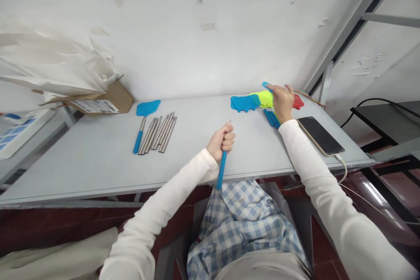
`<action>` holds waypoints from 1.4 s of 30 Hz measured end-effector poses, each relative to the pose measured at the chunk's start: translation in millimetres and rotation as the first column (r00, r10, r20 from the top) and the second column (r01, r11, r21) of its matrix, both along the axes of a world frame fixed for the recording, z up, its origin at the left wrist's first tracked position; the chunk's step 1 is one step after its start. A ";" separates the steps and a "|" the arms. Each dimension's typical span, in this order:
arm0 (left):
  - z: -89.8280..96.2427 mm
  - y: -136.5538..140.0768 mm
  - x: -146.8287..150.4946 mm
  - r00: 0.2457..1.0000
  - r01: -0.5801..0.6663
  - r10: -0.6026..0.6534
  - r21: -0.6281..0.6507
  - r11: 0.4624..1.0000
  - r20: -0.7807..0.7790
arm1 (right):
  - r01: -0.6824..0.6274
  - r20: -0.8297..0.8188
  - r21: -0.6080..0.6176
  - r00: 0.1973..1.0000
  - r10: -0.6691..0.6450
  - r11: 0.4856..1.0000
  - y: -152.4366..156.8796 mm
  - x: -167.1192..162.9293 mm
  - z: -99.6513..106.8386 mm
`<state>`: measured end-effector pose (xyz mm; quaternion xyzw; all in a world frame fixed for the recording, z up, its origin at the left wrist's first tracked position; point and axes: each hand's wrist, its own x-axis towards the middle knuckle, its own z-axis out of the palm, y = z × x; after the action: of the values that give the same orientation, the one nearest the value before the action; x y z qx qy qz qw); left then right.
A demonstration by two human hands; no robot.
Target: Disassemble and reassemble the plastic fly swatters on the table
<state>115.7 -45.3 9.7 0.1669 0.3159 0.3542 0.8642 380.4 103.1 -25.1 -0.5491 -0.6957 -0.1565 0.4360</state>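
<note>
My left hand (222,142) is wrapped round a rod with a blue handle (222,170). The handle points down over the table's front edge, and a thin metal tip shows above my fist. At the back right, my right hand (282,98) pinches a blue flat piece (267,85), partly hidden by the fingers. Beside that hand lie a stack of blue flat pieces (244,103), yellow-green flat pieces (265,98), a red flat piece (298,102) and a bundle of blue handles (271,118).
On the left of the grey table (98,157) lies a swatter-like tool (148,108) with a blue head and handle, next to several metal tubes (157,133). A cardboard box (111,98) stands at the back left. A phone (320,134) with a cable lies on the right.
</note>
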 end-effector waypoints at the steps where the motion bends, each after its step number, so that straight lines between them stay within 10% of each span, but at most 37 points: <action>1: -1.0 6.2 -4.4 1.000 -0.004 0.004 -0.001 1.000 0.024 | -0.064 0.057 -0.026 0.996 0.065 0.998 -2.0 -9.1 -0.3; 7: -4.6 47.1 -11.5 0.998 0.014 -0.013 -0.014 1.000 0.057 | -0.173 0.259 -0.193 0.941 0.220 0.966 -13.3 -62.4 -5.6; 20: -8.6 69.3 5.7 0.999 -0.008 0.013 -0.100 0.995 0.043 | -0.237 0.211 -0.306 0.928 0.308 0.922 6.2 -45.0 -27.3; 28: -21.1 101.4 -5.1 0.889 -0.458 0.455 0.090 0.884 0.053 | -0.167 0.150 -0.345 0.961 0.230 0.924 -16.6 -53.8 -17.4; 35: -31.1 129.3 -9.8 0.687 -0.724 0.706 0.085 0.684 0.172 | -0.344 0.063 -0.585 0.883 0.464 0.734 -55.0 -110.2 -12.1; 42: -20.9 133.4 -13.4 0.667 -0.745 0.743 0.041 0.666 0.048 | -0.344 0.064 -0.717 0.833 0.549 0.606 -69.3 -136.6 -12.0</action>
<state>102.2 88.1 -11.2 0.0433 0.3346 0.6868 0.6438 243.8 33.8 -37.1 -0.4478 -0.8725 0.1484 0.1271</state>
